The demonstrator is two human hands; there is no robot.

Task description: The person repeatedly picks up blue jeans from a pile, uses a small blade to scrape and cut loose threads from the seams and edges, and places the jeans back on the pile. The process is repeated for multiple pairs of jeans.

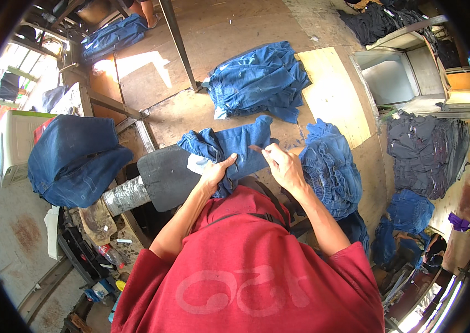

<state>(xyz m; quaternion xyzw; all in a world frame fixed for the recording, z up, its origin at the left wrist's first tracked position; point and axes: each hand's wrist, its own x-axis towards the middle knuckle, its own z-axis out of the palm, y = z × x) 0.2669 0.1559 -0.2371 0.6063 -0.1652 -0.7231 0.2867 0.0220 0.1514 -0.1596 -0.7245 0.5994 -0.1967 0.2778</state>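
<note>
A blue denim garment (pixel 243 145) hangs across the middle in front of me, one part bunched and one part smooth, with a whitish patch of cloth at its left. My left hand (pixel 218 173) is closed on its near edge, thumb on top. Just right of the cloth, my right hand (pixel 283 165) is closed in a pinch on a thin reddish-brown piece (pixel 255 149), whose tip points at the denim. What kind of tool it is, I cannot make out. Beyond the garment lies a pile of blue denim clothes (pixel 260 80); another denim stack (pixel 330 169) sits beside my right forearm.
A black padded board (pixel 168 176) stands left of my hands. Denim (pixel 74 158) is heaped at the far left. Dark grey garments (pixel 426 155) are stacked at the right. A metal post (pixel 179 47) rises from the wooden floor (pixel 224 28). A plastic bottle (pixel 111 255) lies lower left.
</note>
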